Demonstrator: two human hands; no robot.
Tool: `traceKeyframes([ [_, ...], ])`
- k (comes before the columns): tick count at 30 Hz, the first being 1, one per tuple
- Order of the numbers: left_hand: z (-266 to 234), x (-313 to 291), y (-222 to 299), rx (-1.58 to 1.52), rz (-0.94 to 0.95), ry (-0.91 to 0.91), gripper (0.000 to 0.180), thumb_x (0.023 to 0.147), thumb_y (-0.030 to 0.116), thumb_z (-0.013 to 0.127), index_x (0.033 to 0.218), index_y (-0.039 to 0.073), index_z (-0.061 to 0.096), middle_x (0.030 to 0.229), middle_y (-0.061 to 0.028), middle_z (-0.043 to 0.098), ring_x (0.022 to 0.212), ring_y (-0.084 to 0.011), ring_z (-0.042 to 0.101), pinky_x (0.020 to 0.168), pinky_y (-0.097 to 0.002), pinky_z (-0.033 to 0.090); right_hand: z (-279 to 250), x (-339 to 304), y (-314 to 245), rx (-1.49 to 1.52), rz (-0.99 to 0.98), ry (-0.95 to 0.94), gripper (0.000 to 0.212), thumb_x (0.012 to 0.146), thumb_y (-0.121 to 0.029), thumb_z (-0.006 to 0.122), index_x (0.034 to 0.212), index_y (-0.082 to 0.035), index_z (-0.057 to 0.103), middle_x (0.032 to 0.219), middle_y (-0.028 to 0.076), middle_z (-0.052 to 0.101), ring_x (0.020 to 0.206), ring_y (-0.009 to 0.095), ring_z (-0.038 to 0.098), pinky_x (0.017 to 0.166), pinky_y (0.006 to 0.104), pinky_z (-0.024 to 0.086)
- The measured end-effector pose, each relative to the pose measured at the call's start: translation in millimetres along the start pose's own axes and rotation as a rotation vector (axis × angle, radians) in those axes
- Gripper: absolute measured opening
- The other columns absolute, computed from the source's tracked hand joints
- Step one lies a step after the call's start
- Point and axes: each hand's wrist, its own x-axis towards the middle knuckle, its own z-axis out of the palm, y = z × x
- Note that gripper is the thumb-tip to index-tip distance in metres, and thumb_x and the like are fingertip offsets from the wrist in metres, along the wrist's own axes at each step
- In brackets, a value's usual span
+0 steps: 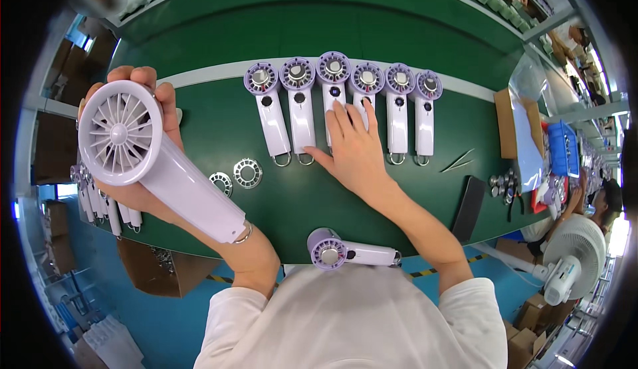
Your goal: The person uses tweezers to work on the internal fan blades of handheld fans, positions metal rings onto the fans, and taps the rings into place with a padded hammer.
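A pale purple handheld fan [189,189] is raised at the left in my left hand [170,106], which is closed round the back of its head. The fan's round grille faces up, and its handle slants down to the right over my forearm. My right hand [357,153] lies with fingers spread over a row of several similar fans on the green table. Its fingertips touch the handles of the third fan [333,68] and the fourth fan [367,78]; its thumb reaches the second fan [301,113]. The row's heads show silver centres without covers.
Two silver slotted rings [248,173] lie beside my left forearm. Another fan [369,254] rests at the near table edge. To the right are tweezers [458,162], a black slab [469,208], a cardboard box [508,130] and a blue bin [563,148]. More fans [100,203] stand far left.
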Motion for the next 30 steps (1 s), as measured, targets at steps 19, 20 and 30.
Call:
traceKeyframes([
  [19,-3,1,-7,-0.025,-0.122,-0.095,0.023,0.101,0.025,0.05,0.104,0.003,0.057,0.114,-0.018,0.054,0.11,-0.0345,0.054,0.093,-0.0466,0.048,-12,-40,16,0.052,0.138,0.066,0.061,0.084,-0.037,0.074,0.123,0.006,0.055,0.136,0.026,0.051,0.129,0.041,0.046,0.114,0.0567,0.027],
  [20,-2,1,-9,-0.033,-0.112,-0.099,0.023,0.099,0.022,0.055,0.106,-0.001,0.057,0.112,-0.0183,0.053,0.109,-0.0333,0.053,0.09,-0.044,0.05,-11,-42,18,0.101,0.134,0.086,0.061,0.084,-0.037,0.074,0.124,0.006,0.055,0.136,0.026,0.05,0.129,0.041,0.046,0.114,0.0568,0.027],
  [30,3,5,-16,-0.024,-0.138,-0.071,0.024,0.097,0.016,0.058,0.107,-0.005,0.057,0.11,-0.0186,0.053,0.108,-0.0308,0.053,0.09,-0.0396,0.051,-9,-57,45,0.002,0.272,0.178,0.059,0.088,-0.033,0.072,0.126,0.007,0.052,0.137,0.026,0.049,0.128,0.043,0.046,0.112,0.057,0.027],
])
